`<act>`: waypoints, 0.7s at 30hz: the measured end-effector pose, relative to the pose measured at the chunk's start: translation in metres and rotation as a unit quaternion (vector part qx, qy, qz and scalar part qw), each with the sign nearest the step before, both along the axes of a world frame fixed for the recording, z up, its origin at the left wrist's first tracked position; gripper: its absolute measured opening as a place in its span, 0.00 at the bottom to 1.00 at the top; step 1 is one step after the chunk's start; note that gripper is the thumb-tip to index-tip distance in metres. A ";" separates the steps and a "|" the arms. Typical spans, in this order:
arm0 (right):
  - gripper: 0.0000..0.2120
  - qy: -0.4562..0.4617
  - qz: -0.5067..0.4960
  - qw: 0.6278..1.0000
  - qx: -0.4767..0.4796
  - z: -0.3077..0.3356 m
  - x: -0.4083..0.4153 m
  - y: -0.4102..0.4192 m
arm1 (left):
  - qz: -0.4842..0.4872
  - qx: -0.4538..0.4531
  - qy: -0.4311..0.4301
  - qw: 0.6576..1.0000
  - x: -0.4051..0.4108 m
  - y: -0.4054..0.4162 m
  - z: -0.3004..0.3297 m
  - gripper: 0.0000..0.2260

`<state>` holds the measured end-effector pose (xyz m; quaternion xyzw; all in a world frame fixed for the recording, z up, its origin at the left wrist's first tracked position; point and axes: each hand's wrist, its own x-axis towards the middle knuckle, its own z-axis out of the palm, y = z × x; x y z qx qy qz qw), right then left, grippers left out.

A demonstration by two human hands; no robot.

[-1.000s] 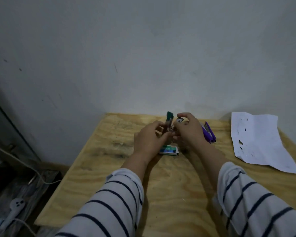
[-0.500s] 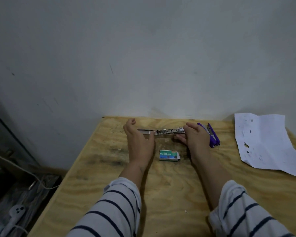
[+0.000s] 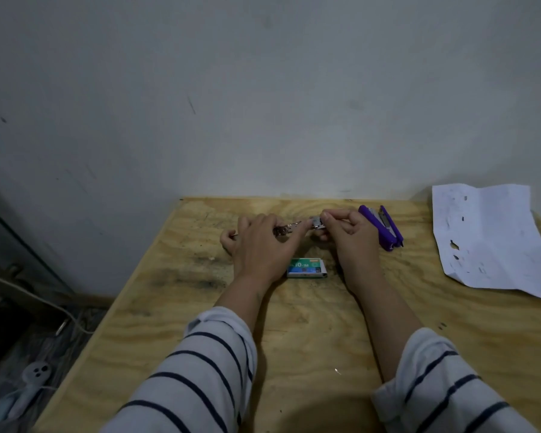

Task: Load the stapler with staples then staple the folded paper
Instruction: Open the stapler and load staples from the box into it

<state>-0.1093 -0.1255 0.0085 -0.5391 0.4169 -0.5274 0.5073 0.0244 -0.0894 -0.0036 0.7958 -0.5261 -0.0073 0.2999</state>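
— Where's the stapler?
— A metal stapler part (image 3: 286, 229) sits in the left hand (image 3: 260, 248) grip, fingers curled round it; the right hand (image 3: 345, 232) pinches its right end.
— Staples loaded?
— Can't tell; fingers hide it. The staple box (image 3: 306, 267) lies nearer, the paper (image 3: 487, 235) far right, cut off.

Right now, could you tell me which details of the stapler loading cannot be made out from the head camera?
- Metal stapler part: its left end is hidden by the left hand; whether staples sit inside is too small to tell.
- Piece pinched by the right hand: mostly covered by fingers.
- Staple box: left end behind the left hand.
- Paper: right edge cut off.
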 end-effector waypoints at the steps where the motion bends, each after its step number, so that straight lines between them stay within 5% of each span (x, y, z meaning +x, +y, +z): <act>1: 0.03 -0.002 0.004 1.000 -0.001 0.000 0.000 0.001 | 0.003 -0.002 0.003 1.000 0.000 0.000 0.000 0.28; 21: 0.06 0.012 -0.032 0.999 -0.030 -0.002 0.005 0.001 | -0.013 -0.011 0.040 0.999 0.000 -0.001 0.000 0.14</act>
